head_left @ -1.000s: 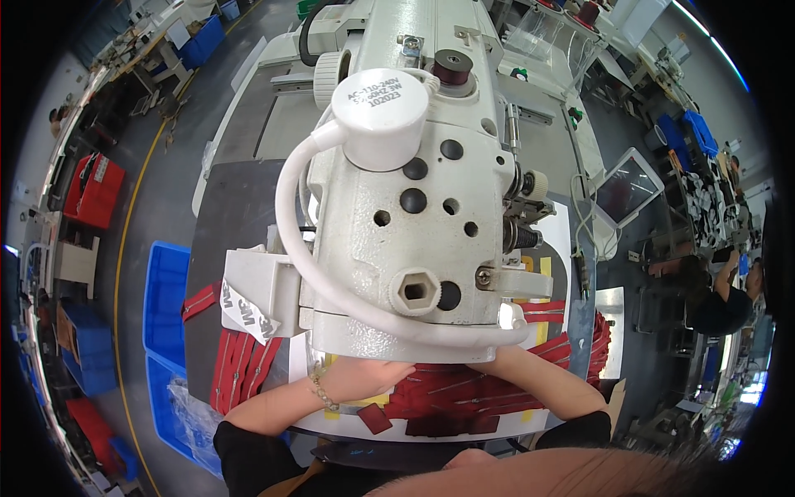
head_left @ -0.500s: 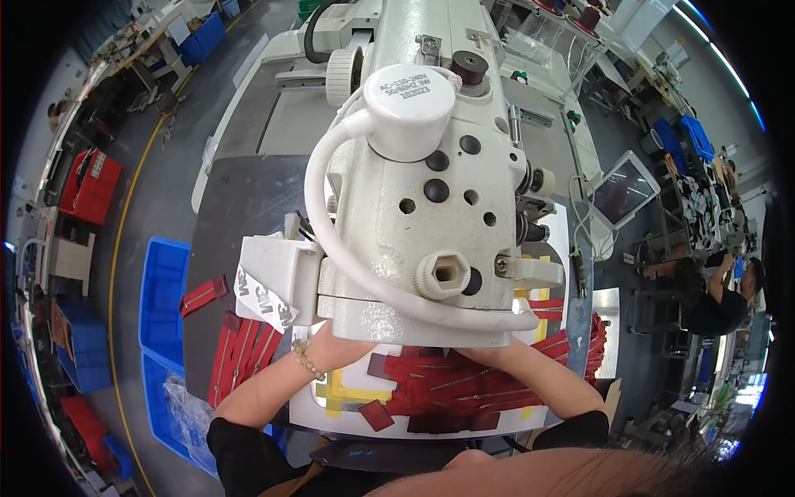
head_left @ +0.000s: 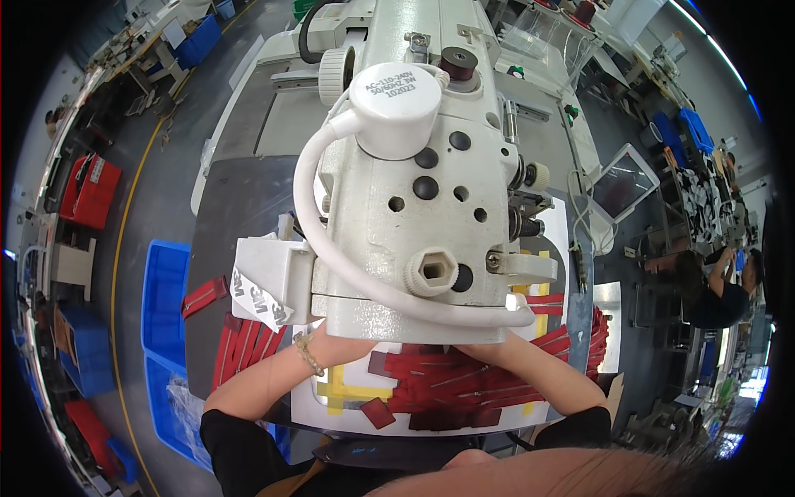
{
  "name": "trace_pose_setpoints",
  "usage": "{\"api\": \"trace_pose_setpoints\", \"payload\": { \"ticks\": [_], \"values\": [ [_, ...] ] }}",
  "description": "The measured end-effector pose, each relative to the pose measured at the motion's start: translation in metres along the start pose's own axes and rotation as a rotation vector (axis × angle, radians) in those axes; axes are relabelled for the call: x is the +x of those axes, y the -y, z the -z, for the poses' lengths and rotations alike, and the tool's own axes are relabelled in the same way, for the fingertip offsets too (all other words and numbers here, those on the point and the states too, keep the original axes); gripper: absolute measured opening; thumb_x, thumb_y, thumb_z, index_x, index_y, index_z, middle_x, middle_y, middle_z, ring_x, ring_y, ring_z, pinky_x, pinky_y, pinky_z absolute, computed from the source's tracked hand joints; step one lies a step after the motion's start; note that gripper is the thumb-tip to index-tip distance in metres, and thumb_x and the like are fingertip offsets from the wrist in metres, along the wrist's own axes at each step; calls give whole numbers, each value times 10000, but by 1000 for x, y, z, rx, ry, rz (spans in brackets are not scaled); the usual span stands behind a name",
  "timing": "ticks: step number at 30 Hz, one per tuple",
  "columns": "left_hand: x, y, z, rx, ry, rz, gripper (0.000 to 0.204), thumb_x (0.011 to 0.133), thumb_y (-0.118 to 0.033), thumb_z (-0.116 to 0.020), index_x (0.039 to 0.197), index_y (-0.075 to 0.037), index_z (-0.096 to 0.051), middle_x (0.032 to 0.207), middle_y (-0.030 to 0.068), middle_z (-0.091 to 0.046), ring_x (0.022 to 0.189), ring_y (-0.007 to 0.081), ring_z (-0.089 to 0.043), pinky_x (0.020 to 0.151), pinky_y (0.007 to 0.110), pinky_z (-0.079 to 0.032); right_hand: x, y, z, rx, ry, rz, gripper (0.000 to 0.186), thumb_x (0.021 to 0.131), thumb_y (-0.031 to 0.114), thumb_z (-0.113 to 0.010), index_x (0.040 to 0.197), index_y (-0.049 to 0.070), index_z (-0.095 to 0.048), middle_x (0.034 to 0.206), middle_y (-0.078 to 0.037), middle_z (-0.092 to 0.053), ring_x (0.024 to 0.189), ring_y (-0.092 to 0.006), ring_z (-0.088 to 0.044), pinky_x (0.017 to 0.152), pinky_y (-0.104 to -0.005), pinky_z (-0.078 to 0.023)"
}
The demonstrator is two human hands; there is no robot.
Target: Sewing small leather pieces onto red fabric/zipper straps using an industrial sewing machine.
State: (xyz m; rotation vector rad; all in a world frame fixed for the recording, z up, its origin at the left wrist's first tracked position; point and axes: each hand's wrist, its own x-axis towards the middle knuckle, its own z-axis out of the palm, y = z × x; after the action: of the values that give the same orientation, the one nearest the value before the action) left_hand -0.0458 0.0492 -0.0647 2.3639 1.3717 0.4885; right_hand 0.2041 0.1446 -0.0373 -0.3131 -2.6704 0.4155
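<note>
A large white sewing machine head [head_left: 389,224] fills the middle of the view and hides the fingers of both hands. My left hand [head_left: 338,348], with a beaded bracelet [head_left: 308,354] on its wrist, reaches under the machine's front from the left. From the right, my right hand [head_left: 490,349] goes beneath the same front edge, beside a spread pile of red zipper strips [head_left: 464,385]. What either hand holds cannot be seen. A small dark red patch [head_left: 378,412] lies at the pile's left end, near yellow tape [head_left: 356,393] on the white work plate.
More red zipper strips [head_left: 242,348] lie at the left of the table, beside two blue bins [head_left: 164,290]. A tilted screen [head_left: 623,184] stands at the right. Farther right, another person [head_left: 719,298] is beside a cluttered bench.
The machine appears shifted slightly left in the view. Both hands stay under its front edge, and the zipper strips lie much as before.
</note>
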Motion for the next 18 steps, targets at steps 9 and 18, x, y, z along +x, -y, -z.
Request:
{"api": "trace_pose_setpoints", "payload": {
  "ticks": [9,18],
  "values": [
    [3,10,-3,66,21,-159,397,890,-221,-507,1267,-101,-535,1257,126,-561,1148,278,-546,1001,415,-412,-2,5,-2,-43,-18,-60,200,723,143,-650,915,88,-643,977,-68,-645,995,-229,-622,844,-375,-464],
    [15,-8,9,-205,139,-9,367,914,-277,-516,1192,-47,-586,1110,157,-622,1028,316,-592,913,391,-450,4,27,-4,-77,-59,-172,229,722,126,-702,932,82,-624,984,-71,-632,962,-224,-617,877,-381,-437]
  ]
}}
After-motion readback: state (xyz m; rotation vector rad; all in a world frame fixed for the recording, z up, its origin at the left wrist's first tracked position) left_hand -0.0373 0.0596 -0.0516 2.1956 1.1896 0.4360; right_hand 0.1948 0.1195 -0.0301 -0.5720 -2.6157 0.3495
